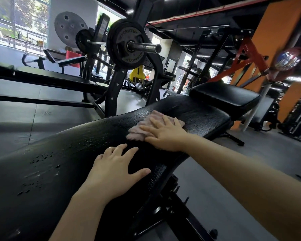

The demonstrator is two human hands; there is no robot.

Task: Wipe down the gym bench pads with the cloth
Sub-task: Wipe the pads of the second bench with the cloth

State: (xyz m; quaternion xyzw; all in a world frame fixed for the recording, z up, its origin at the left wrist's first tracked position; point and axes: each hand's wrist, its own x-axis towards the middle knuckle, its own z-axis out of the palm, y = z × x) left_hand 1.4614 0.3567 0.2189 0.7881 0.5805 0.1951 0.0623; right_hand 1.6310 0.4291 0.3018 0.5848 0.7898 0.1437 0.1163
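**Friend:** Where is your cloth right now?

**Me:** The small pink fuzzy cloth [146,126] lies flat on the long black bumpy bench pad [87,136]. My right hand [163,134] presses it down with straight, spread fingers, not curled round it.

**Friend:** And the other hand?

**Me:** My left hand [115,173] rests flat and wide on the pad at about 7 o'clock from the cloth, holding nothing.

**Friend:** What could go wrong?

**Me:** See the little shiny water drops [38,171] at 8 o'clock from my left hand? I think my left hand could slip on the wet pad if I lean on it. The cloth could also bunch up under my flat palm (nothing grips it) and miss spots.

**Friend:** Anything else?

**Me:** The short black square seat pad [226,95] at 1 o'clock from the cloth might get forgotten.
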